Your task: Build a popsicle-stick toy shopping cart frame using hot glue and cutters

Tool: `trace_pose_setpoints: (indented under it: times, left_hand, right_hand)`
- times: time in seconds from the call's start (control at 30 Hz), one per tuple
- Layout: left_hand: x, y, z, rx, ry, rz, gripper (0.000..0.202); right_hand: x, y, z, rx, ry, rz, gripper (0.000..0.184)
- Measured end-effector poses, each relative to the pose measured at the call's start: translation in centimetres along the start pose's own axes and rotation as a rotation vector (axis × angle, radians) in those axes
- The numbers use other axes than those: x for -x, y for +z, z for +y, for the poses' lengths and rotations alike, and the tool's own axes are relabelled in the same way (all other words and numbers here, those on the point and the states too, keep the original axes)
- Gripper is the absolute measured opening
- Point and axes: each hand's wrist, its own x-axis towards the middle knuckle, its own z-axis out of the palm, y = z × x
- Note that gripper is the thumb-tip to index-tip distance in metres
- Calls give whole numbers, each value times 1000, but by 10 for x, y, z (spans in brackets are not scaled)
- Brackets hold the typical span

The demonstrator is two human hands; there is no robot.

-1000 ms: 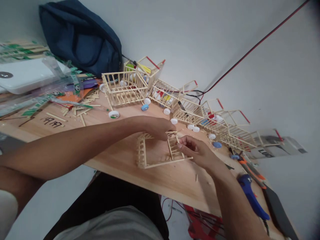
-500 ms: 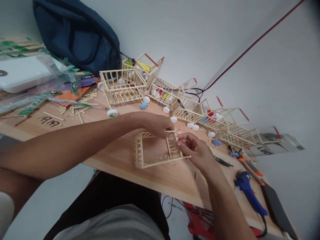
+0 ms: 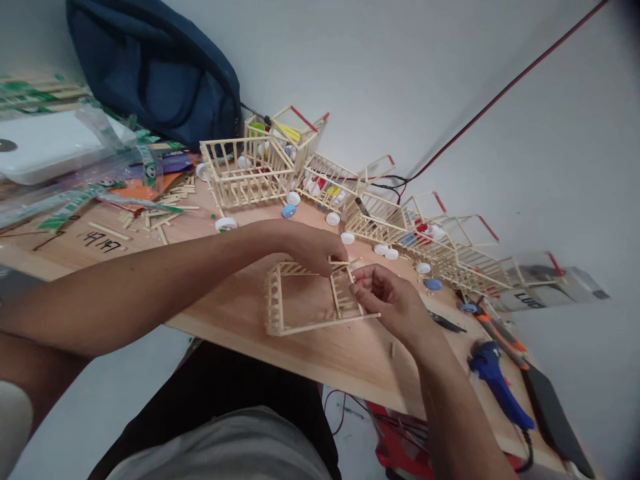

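A small open frame of thin wooden sticks (image 3: pixel 280 308) stands on the wooden table (image 3: pixel 320 360) in front of me. My left hand (image 3: pixel 310 247) reaches across and pinches the frame's far top rail with its fingers closed. My right hand (image 3: pixel 387 299) is curled against the frame's right slatted side, its fingertips pinched at the top of that side. Whether a loose stick is between those fingertips is too small to tell.
A row of finished stick baskets (image 3: pixel 250 175) with bottle-cap wheels (image 3: pixel 226 225) runs along the wall to the right. A dark blue backpack (image 3: pixel 155 67) lies at the back left beside loose sticks (image 3: pixel 160 217). A blue glue gun (image 3: pixel 495 383) and orange pliers (image 3: pixel 500 333) lie at the right.
Both hands stay on the stick frame. The frame and hands have shifted slightly left and up in view, mostly from the head moving.
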Motion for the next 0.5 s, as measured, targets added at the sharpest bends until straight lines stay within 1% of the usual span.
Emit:
trace_pose_setpoints:
  times: [0.17, 0.33, 0.5]
  left_hand:
    - [1, -1, 1, -19, -8, -22, 27]
    - [0, 0, 0, -72, -37, -9, 17]
    - [0, 0, -1, -77, -24, -3, 15]
  right_hand:
    - [0, 0, -1, -18, 15, -12, 23]
    - [-1, -1, -3, -15, 15, -21, 24]
    - [-1, -1, -4, -20, 19, -24, 25]
